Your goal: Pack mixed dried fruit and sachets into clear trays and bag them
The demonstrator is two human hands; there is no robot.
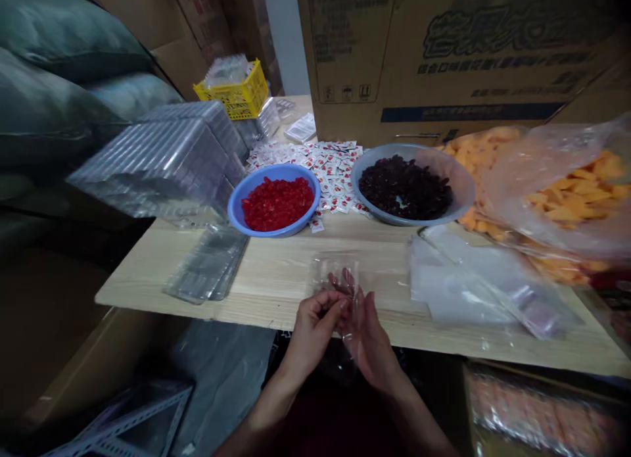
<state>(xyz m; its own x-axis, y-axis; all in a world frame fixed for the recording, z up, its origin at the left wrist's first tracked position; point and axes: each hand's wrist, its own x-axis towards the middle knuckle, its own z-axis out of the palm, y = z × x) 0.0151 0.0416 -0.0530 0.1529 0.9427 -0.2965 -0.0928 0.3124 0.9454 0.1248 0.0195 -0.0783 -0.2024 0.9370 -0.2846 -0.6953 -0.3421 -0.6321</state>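
Observation:
A clear plastic bag [321, 267] is between my hands at the table's front edge. My left hand [315, 322] is closed, thumb and forefinger pinching the bag near its middle. My right hand [372, 338] holds the bag's right side, with its thumb up and its other fingers partly hidden behind the plastic. Dark reddish shapes show through the bag; I cannot make out whether they are contents or fingertips. Beyond the hands stand a blue bowl [234, 214] of red pieces [279, 204] and a pale translucent bowl [463, 181] of dark pieces [404, 187].
Small printed sachets [335, 171] lie heaped between and behind the bowls. Clear plastic trays [167, 154] are stacked at left, with flatter ones [207, 263] in front. White sheets [453, 273] and bags of orange pieces [576, 194] lie at right. A large carton [444, 62] stands behind.

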